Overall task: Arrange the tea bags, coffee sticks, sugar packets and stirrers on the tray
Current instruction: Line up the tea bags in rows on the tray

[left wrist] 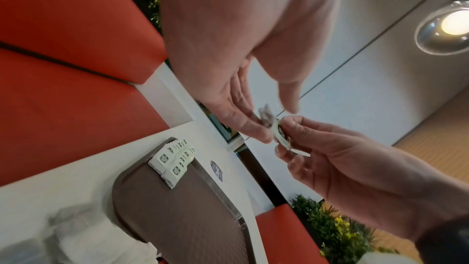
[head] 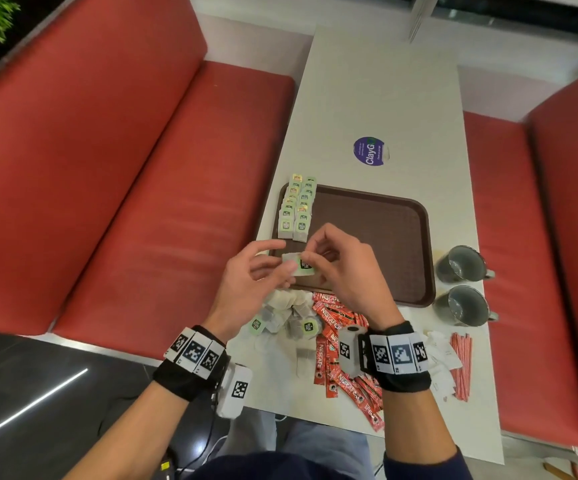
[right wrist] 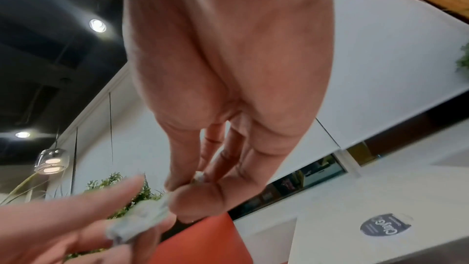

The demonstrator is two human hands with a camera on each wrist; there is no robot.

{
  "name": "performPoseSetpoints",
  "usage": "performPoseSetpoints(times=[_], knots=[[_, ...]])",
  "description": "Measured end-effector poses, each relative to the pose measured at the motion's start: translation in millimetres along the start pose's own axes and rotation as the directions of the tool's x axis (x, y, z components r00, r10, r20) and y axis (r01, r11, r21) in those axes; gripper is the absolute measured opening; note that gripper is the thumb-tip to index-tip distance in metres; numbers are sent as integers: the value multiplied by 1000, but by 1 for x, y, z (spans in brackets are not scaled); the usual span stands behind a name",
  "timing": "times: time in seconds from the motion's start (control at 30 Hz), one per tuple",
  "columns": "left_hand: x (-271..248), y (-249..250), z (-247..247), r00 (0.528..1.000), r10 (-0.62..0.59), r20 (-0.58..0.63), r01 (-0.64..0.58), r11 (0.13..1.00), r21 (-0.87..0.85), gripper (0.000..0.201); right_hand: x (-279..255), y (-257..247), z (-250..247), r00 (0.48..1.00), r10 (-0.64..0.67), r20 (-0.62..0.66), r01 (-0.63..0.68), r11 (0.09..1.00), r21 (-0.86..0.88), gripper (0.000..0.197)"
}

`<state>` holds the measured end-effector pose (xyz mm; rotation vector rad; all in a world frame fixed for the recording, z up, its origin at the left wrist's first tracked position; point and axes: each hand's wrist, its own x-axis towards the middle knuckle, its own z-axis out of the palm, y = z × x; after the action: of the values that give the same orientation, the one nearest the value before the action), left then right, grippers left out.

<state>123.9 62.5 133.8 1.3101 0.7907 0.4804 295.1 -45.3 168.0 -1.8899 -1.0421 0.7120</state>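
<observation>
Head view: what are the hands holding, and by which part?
One tea bag, held between both hands above the tray: left hand supports its left end; right hand pinches its tag end.

Dark brown textured plastic tray on a white speckled counter, bearing pale green-tagged white tea bags; red coffee sticks with white lettering, red-and-white striped stirrers, two grey mugs, red upholstered benches.
</observation>
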Motion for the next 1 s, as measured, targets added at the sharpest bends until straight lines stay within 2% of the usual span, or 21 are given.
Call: performPoseSetpoints(times=[0.1,0.2,0.33,0.4,0.53,0.6,0.7,0.8,1.0], knots=[[2,-1,2,1000,18,2,-17,998,-68,30,0,-1,-7,999,-33,-18,34,996,78,11],[3,0,6,1000,29,-12,-30,990,-141,32,-1,3,-10,997,18,-81,-1,978,211,13],[6,-2,9,998,52,-45,-57,993,-107,30,-4,13,-12,999,40,6,-40,956,292,13],[8,-4,10,998,53,-41,-56,996,-73,28,-6,18,-11,999,42,-4,-38,939,342,11],[12,-11,12,999,12,35,-12,1000,-17,23,-4,30,-8,1000,-9,0,9,976,219,6],[14,-15,12,1000,1,26,-1,1000,8,21,-3,33,-7,1000,-13,-13,15,980,200,6],[17,-20,14,998,-14,-64,13,1000,-19,22,-1,36,-1,992,74,-98,-41,951,307,19],[23,-26,17,989,-11,-147,3,998,-58,22,-2,42,15,979,166,-116,-110,918,381,30],[32,-36,12,987,-11,-158,7,1000,-24,18,14,52,40,961,219,-168,-121,882,454,24]])
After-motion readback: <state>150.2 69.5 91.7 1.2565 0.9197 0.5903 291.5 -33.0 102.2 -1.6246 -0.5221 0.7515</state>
